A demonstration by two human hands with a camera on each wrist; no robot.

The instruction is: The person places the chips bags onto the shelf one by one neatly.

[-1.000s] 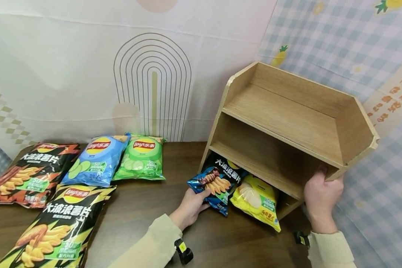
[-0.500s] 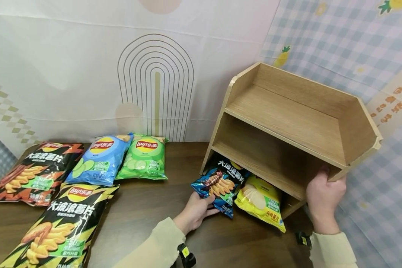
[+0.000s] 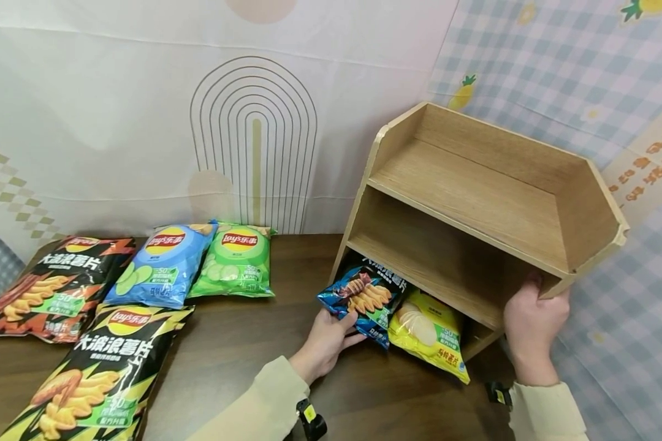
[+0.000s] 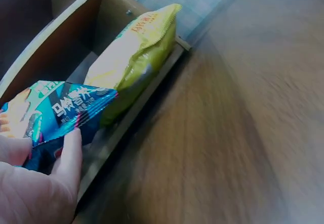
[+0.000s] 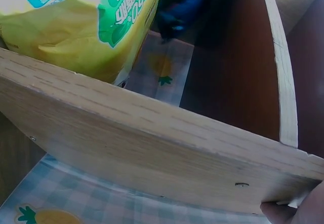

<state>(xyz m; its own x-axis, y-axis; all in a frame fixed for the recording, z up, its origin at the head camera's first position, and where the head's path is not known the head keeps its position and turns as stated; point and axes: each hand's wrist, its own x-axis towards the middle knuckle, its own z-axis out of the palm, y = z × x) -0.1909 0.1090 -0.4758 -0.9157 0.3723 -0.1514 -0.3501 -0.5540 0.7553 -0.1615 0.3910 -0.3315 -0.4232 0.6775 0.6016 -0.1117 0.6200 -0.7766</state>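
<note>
My left hand (image 3: 327, 344) pinches the lower left edge of a blue-and-black chip bag (image 3: 368, 301), thumb on its front. The top of this bag is hidden under the middle board of a wooden shelf (image 3: 463, 202), inside the lowest compartment. To its right, a yellow chip bag (image 3: 429, 335) leans in the same compartment, its bottom end jutting out. In the left wrist view, the fingers (image 4: 71, 155) meet the bag's crimped edge. My right hand (image 3: 535, 331) grips the shelf's right side panel; only some fingertips (image 5: 278, 213) show in the right wrist view.
On the left of the brown table (image 3: 232, 367) lie a red-and-black bag (image 3: 60, 288), a blue bag (image 3: 162, 263), a green bag (image 3: 234, 260) and a yellow-and-black bag (image 3: 96, 373). Patterned cloths (image 3: 364, 55) hang behind. The shelf stands angled near the right-hand cloth.
My left hand has shifted slightly right and pushed the blue-and-black bag deeper under the board, covering more of its lettering. My right hand keeps its grip on the side panel.
</note>
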